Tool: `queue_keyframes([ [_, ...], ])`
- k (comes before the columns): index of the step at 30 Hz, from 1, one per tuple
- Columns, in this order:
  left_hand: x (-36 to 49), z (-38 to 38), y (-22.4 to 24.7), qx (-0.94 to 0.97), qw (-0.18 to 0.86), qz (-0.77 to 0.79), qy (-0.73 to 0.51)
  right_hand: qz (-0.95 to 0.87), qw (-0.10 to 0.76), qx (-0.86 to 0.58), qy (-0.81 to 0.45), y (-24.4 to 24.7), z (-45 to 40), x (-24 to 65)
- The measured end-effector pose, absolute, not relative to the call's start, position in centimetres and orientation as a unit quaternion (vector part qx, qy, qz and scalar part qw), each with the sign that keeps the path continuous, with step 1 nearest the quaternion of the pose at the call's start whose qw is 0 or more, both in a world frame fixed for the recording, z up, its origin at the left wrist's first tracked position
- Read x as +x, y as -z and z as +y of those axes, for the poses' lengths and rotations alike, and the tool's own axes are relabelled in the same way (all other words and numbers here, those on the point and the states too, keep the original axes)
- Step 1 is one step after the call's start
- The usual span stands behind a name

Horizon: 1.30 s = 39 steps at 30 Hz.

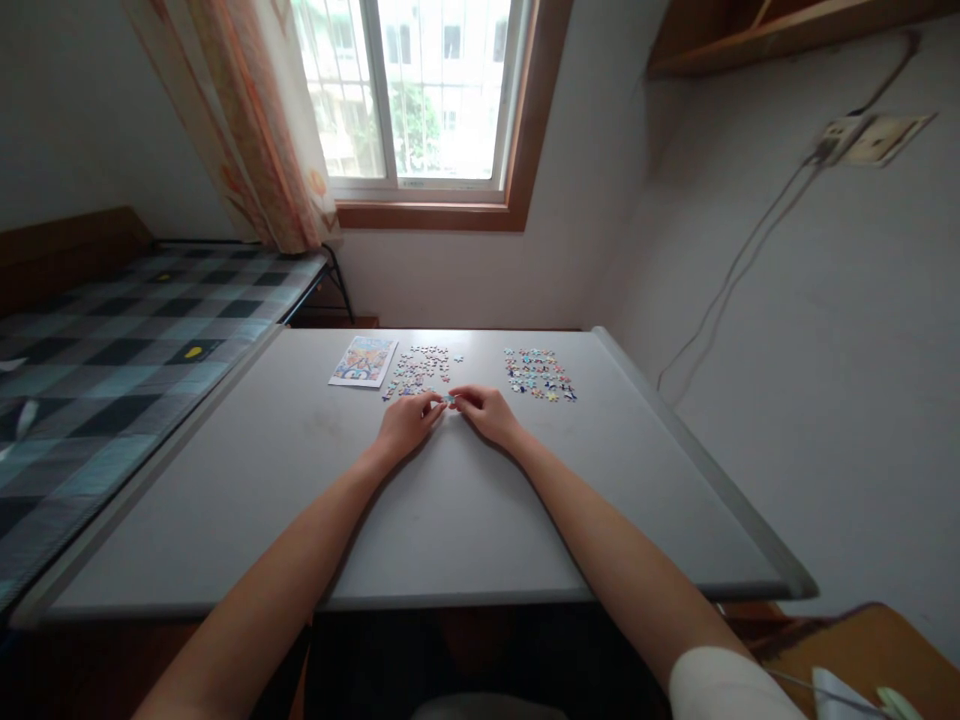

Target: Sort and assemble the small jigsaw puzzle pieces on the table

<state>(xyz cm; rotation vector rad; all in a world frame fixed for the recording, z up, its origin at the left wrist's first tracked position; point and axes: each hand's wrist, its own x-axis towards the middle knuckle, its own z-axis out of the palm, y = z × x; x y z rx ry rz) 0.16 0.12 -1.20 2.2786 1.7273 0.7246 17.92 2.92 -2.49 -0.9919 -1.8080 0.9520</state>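
My left hand (409, 422) and my right hand (486, 412) meet near the middle of the table, fingertips pinched together. Between them is a small light-blue jigsaw puzzle piece (450, 399), partly covered by the fingers; whether it is one piece or two joined I cannot tell. Just beyond my left hand lies a loose group of puzzle pieces (424, 368), with a single blue piece (458, 358) a little apart on its right. A second group of puzzle pieces (538, 374) is spread in rough rows to the right of my right hand. Left of the first group lies a printed picture sheet (364, 361).
The grey-white table (480, 540) has raised edge trim on its sides. A bed with a checked cover (187, 300) stands along the left. Behind are a curtain (255, 120) and a window (442, 90). A cable (720, 290) hangs down the right wall.
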Motion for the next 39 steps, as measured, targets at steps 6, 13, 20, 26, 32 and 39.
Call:
queue_keyframes([
  [6,0.43,-0.22,0.84,0.766,0.087,0.591,-0.237,-0.732,0.419,-0.397,-0.362,2.42,2.88,17.99],
  [13,0.39,-0.28,0.95,0.773,0.09,0.584,-0.233,-0.739,0.413,-0.403,-0.347,2.31,2.71,17.93],
  [20,0.43,-0.38,0.77,0.773,0.089,0.587,-0.223,-0.752,0.398,-0.417,-0.318,2.3,2.73,17.92],
  [26,0.45,-0.42,0.77,0.774,0.092,0.587,-0.22,-0.756,0.392,-0.422,-0.311,2.1,2.59,17.92],
  [32,0.49,-0.45,0.61,0.774,0.092,0.59,-0.212,-0.758,0.388,-0.425,-0.306,2.03,2.5,17.87],
  [39,0.43,-0.47,0.55,0.777,0.094,0.584,-0.215,-0.76,0.388,-0.428,-0.3,2.1,2.5,17.84],
])
